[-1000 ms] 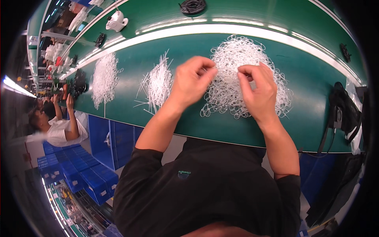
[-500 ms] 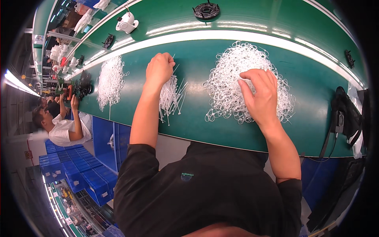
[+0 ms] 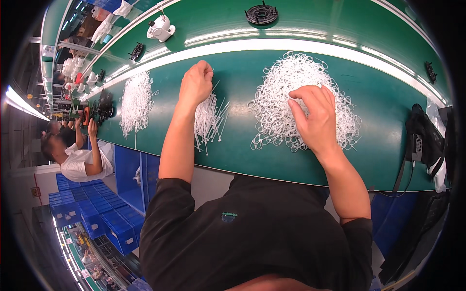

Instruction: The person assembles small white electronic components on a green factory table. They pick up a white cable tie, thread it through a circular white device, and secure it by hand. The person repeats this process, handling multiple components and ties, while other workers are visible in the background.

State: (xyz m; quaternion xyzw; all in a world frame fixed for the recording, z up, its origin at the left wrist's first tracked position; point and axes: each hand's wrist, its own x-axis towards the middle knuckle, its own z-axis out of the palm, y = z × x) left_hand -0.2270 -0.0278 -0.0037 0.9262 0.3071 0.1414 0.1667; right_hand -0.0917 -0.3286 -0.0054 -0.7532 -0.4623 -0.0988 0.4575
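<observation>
My left hand (image 3: 196, 83) is raised just beyond a small pile of straight white cable ties (image 3: 206, 119). Its fingers are pressed together, and whatever lies between the fingertips is too small to tell. Over the right part of a large heap of looped white cable ties (image 3: 281, 92) is my right hand (image 3: 316, 114). Its fingers are curled, with a narrow gap between thumb and forefinger; no tie is plainly seen in them. Further left lies another pile of white ties (image 3: 136, 104).
The green table (image 3: 242, 150) runs across in front of me. Behind it, a raised green strip carries a white device (image 3: 160, 29) and black round parts (image 3: 262, 14). At right sits a black mesh bag (image 3: 427, 136). Blue bins (image 3: 116, 228) and a seated person (image 3: 80, 157) are at left.
My right hand has shifted slightly left over the looped heap. My left hand has moved a little, staying by the straight ties with its fingers still together.
</observation>
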